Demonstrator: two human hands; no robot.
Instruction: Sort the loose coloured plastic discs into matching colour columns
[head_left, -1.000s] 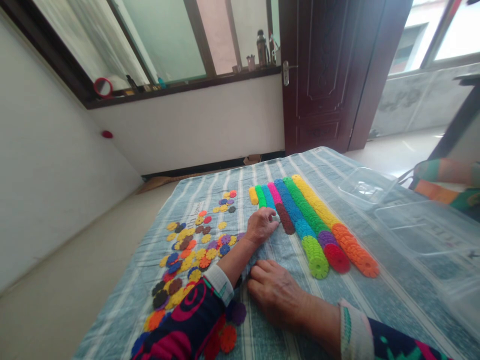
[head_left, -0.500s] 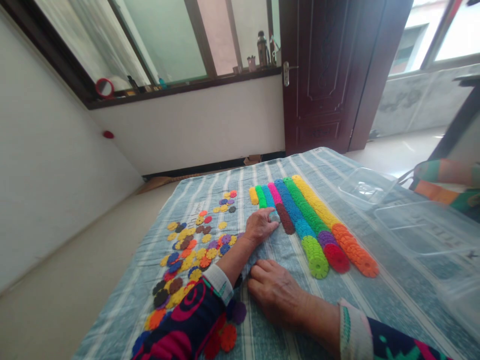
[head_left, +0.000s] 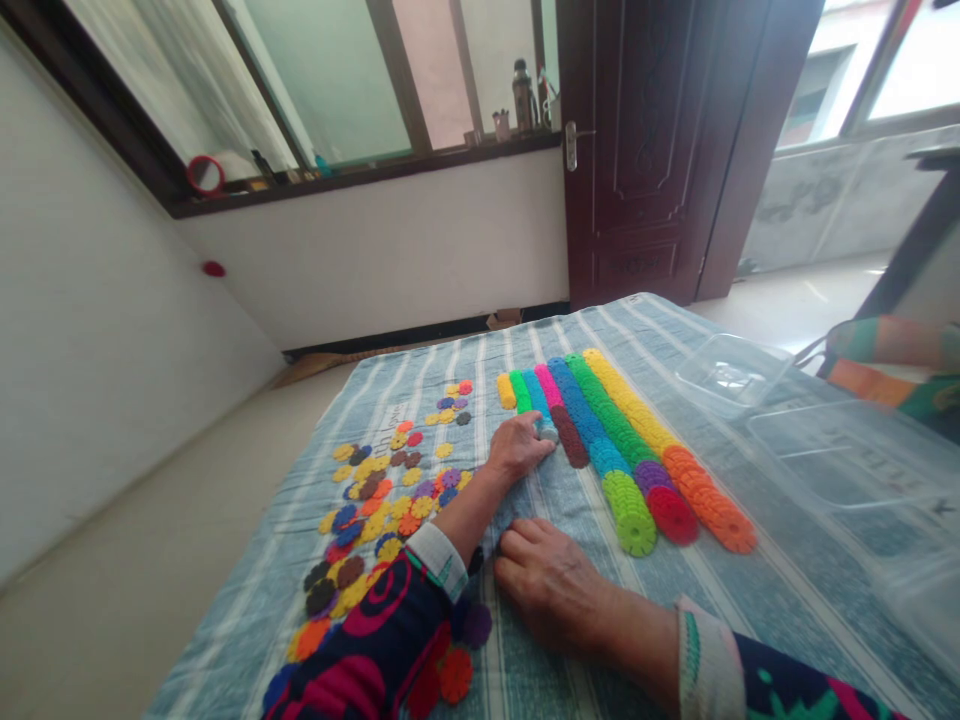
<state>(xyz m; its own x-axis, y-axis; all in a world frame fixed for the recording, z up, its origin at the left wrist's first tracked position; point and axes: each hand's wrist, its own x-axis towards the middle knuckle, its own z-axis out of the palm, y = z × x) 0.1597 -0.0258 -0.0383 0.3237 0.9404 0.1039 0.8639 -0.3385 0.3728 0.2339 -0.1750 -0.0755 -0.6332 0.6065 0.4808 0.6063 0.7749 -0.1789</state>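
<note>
My left hand [head_left: 519, 446] reaches forward to the near end of a light blue row of notched plastic discs [head_left: 534, 388]. Its thumb and index finger are closed around a pale grey disc [head_left: 548, 431] there. Close to my body, my right hand [head_left: 551, 580] rests on the cloth with its fingers curled in; their inside is hidden. Just right of the left hand runs a pink-and-brown row [head_left: 568, 435]. Further right lie longer overlapping rows: blue to lime [head_left: 589, 425], green to red [head_left: 630, 438] and yellow to orange [head_left: 675, 450].
Loose mixed-colour discs [head_left: 375, 505] are scattered to the left, partly under my left sleeve. A short yellow row [head_left: 507, 391] lies at the far end. Clear plastic boxes [head_left: 731, 375] stand at right on the striped cloth [head_left: 465, 362]. Beyond is a dark red door [head_left: 645, 200].
The left hand's finger and thumb have shifted slightly at the row's end, showing more of the pale grey disc. My right hand stays in place.
</note>
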